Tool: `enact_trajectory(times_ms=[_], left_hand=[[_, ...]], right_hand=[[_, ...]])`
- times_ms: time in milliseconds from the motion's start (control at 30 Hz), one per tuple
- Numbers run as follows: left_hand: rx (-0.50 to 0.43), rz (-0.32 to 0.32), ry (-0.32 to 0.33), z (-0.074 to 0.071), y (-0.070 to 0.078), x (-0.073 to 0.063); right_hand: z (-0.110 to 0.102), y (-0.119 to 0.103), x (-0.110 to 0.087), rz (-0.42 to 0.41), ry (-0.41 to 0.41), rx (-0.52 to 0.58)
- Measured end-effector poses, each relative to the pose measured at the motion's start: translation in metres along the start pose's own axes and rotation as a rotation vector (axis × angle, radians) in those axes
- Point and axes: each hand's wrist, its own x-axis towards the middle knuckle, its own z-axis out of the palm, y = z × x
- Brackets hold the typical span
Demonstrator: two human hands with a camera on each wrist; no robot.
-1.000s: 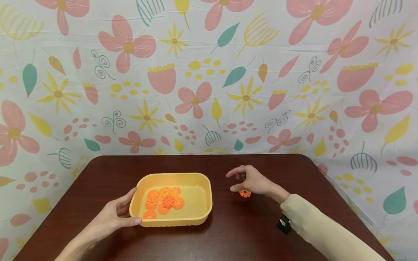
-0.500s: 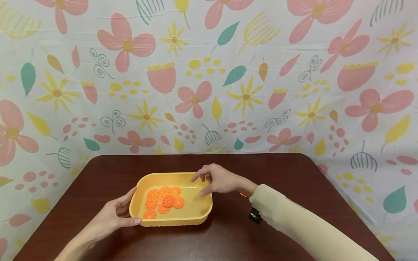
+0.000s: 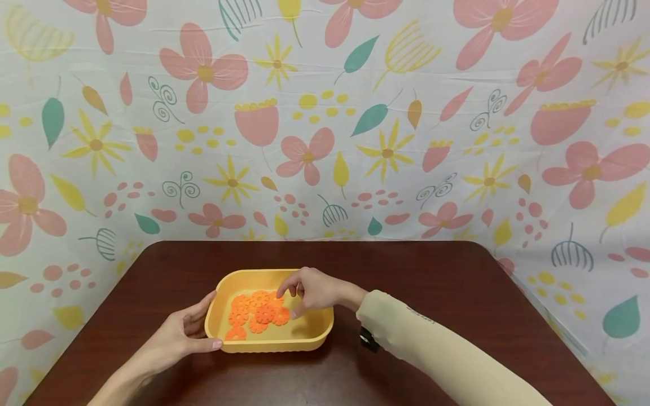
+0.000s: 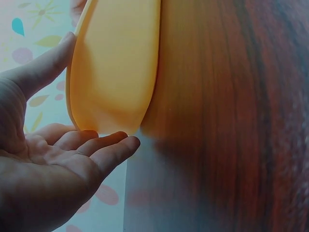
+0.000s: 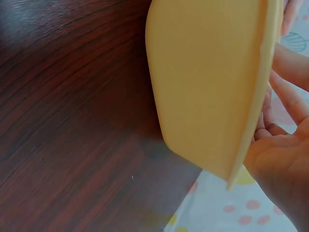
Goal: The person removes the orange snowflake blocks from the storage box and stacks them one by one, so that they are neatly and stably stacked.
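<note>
A yellow plastic tray (image 3: 274, 345) stands on the dark wooden table, with several orange notched, flower-shaped discs (image 3: 258, 314) in its left half. My left hand (image 3: 175, 334) grips the tray's left end: the thumb lies at the near rim, the fingers at the outer wall. In the left wrist view, these fingers curve along the tray (image 4: 116, 63). My right hand (image 3: 316, 288) reaches over the tray, its thumb and index finger apart beside the rightmost discs, with nothing seen between them. In the right wrist view, the tray wall (image 5: 207, 82) partly hides those fingers.
The brown wooden table (image 3: 416, 276) runs back to a flower-printed cloth (image 3: 325, 124). A small black device (image 3: 369, 339) sits under the right wrist, at the pale sleeve's (image 3: 426, 344) cuff. That forearm lies across the right side of the table.
My right hand has moved left from above a single orange disc on the table, over the tray rim, down to the discs inside. My left hand keeps its hold on the tray.
</note>
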Motion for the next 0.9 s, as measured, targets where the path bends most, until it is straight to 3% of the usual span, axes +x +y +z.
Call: enact_trajectory(times_ms=[333,900], left_hand=[[0.003,0.000,-0.001,0.000,0.001,0.000],[0.006,0.003,0.003,0.000,0.002,0.000]], right_hand=[[0.008,0.004,0.013,0.032,-0.045,-0.016],[0.028,0.006,0.027,0.175,0.016,-0.056]])
